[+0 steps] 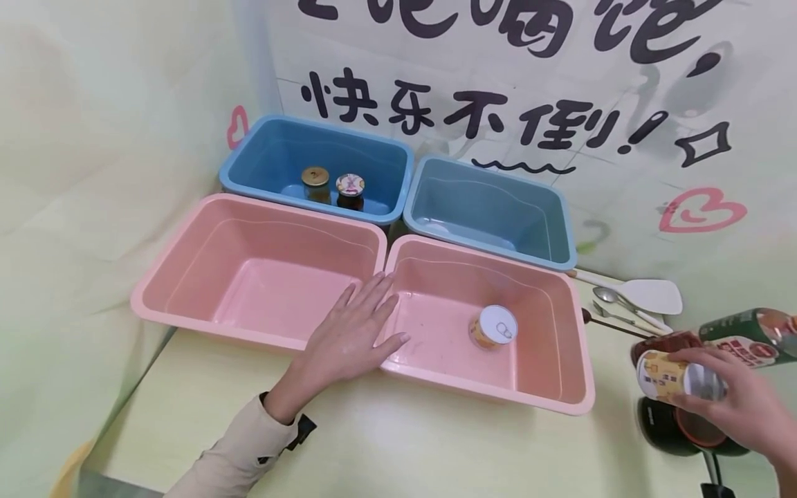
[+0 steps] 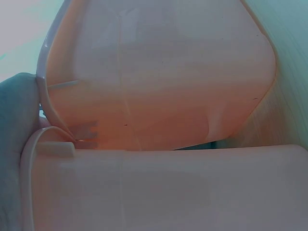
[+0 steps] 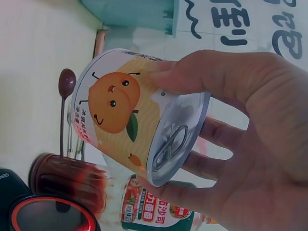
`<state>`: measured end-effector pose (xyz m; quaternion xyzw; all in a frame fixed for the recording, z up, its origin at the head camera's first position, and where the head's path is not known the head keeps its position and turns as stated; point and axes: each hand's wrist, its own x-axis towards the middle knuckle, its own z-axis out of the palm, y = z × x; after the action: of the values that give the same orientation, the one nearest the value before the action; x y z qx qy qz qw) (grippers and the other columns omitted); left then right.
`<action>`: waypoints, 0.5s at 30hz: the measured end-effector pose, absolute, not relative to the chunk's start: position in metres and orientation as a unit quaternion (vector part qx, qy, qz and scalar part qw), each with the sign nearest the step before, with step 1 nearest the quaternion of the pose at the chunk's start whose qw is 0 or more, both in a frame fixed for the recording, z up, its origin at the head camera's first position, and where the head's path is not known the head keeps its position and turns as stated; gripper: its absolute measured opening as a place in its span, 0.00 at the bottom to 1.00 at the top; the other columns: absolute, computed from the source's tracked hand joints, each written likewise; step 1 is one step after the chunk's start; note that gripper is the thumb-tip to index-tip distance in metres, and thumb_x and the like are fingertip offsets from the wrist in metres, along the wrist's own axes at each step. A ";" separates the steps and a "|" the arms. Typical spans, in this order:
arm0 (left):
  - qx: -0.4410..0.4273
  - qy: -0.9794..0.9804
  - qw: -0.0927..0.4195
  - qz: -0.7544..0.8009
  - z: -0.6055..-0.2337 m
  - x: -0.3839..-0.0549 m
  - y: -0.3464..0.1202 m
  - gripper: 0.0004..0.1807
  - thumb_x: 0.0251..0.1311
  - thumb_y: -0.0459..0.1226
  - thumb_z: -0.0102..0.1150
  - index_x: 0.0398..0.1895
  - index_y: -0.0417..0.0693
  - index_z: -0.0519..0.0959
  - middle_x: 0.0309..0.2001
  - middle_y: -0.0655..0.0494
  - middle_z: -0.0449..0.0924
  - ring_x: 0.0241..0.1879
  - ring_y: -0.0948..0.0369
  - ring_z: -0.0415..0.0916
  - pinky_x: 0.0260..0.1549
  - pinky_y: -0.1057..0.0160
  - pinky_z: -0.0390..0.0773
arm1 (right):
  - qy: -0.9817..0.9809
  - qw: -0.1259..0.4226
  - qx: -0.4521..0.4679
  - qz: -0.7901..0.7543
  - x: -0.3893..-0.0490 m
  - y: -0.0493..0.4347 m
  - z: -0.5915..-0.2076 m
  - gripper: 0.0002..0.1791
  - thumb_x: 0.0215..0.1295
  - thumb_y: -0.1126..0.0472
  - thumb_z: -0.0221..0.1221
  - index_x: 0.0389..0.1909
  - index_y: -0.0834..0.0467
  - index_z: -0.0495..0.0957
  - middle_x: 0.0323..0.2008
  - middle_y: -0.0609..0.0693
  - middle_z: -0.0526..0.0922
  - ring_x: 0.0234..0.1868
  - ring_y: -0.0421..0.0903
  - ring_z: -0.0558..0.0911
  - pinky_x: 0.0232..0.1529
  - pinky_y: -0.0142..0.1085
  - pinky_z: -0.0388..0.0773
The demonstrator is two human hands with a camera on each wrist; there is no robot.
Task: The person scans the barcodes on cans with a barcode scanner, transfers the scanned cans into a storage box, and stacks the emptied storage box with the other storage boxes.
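Note:
My right hand (image 1: 741, 394) grips a tin can (image 3: 120, 101) with an orange fruit printed on its label and a pull-ring lid. The can is tilted above the right side of the table, near a sauce bottle (image 1: 753, 339) and a black pot (image 1: 663, 425). My left hand (image 1: 351, 335) lies with straight fingers on the adjoining rims of the two pink bins, the left pink bin (image 1: 187, 304) and the right pink bin (image 1: 473, 387). Another tin can (image 1: 495, 326) stands upright inside the right pink bin.
Behind the pink bins stand a dark blue bin (image 1: 261, 152) with two lidded jars (image 1: 316, 181) and a lighter blue bin (image 1: 492, 200). A white spatula (image 1: 654, 296), a spoon (image 1: 607, 296) and a fork (image 1: 613, 317) lie right of the bins. A lettered wall sheet (image 1: 623, 180) rises behind.

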<state>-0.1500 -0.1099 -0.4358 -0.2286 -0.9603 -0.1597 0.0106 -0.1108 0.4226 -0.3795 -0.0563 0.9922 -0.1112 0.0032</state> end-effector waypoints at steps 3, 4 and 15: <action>-0.227 -0.961 0.008 -0.161 -0.436 -0.150 -0.110 0.42 0.69 0.64 0.41 0.75 0.46 0.63 0.81 0.51 0.47 0.81 0.54 0.42 0.77 0.45 0.45 | 0.992 0.006 -0.056 -0.110 -0.110 0.425 -0.384 0.33 0.36 0.70 0.77 0.49 0.68 0.78 0.51 0.78 0.69 0.36 0.72 0.74 0.20 0.43 0.75; -0.226 -0.961 0.007 -0.161 -0.436 -0.150 -0.110 0.42 0.69 0.64 0.41 0.76 0.46 0.63 0.81 0.51 0.47 0.81 0.54 0.42 0.77 0.45 0.45 | 0.993 0.008 -0.052 -0.108 -0.110 0.425 -0.385 0.33 0.36 0.70 0.77 0.49 0.68 0.78 0.51 0.78 0.68 0.36 0.73 0.74 0.19 0.46 0.75; -0.227 -0.961 0.011 -0.160 -0.435 -0.150 -0.111 0.42 0.69 0.64 0.41 0.75 0.46 0.64 0.81 0.51 0.47 0.81 0.54 0.42 0.77 0.44 0.46 | 0.994 0.014 -0.015 -0.108 -0.109 0.426 -0.394 0.31 0.40 0.67 0.76 0.49 0.71 0.77 0.51 0.80 0.66 0.33 0.70 0.74 0.19 0.42 0.73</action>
<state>-0.1499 -0.1105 -0.4355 -0.2268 -0.9607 -0.1600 0.0106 -0.1087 0.4263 -0.3944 -0.0145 0.9939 -0.1081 0.0144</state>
